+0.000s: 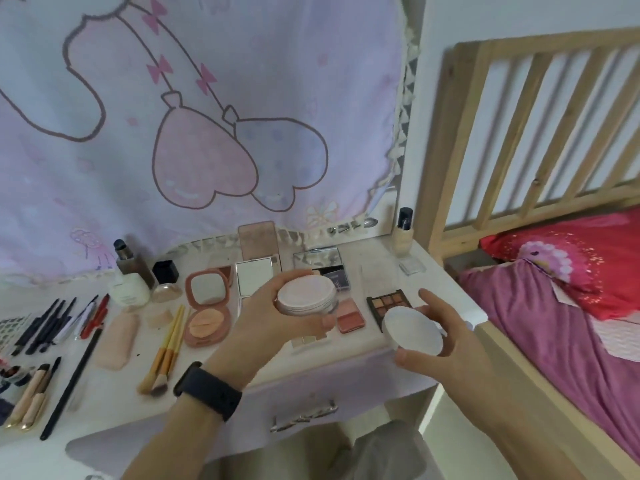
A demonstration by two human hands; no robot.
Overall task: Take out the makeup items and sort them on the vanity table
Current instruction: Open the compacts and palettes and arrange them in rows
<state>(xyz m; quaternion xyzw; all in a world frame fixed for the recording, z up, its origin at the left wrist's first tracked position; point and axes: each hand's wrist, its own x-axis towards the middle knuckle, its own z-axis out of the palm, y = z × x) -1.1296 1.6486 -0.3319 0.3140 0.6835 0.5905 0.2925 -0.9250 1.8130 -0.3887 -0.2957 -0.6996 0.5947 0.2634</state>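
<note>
Head: puff (306, 289) in jar (298, 309), lid (414, 329) apart

A pale lilac cloth (242, 98) printed with pink cartoon shapes and bows hangs in front of me behind the white vanity table (346, 372), its tasselled hem reaching the table's back edge, and a metal drawer handle (304, 415) sits under the table's front edge. To my right a plain white wall (485, 19) rises behind a light wooden slatted headboard (540, 126), just beside the table's right edge. The bed carries a magenta sheet (554, 341) and a red patterned pillow (571, 261), all in soft, even light.
</note>
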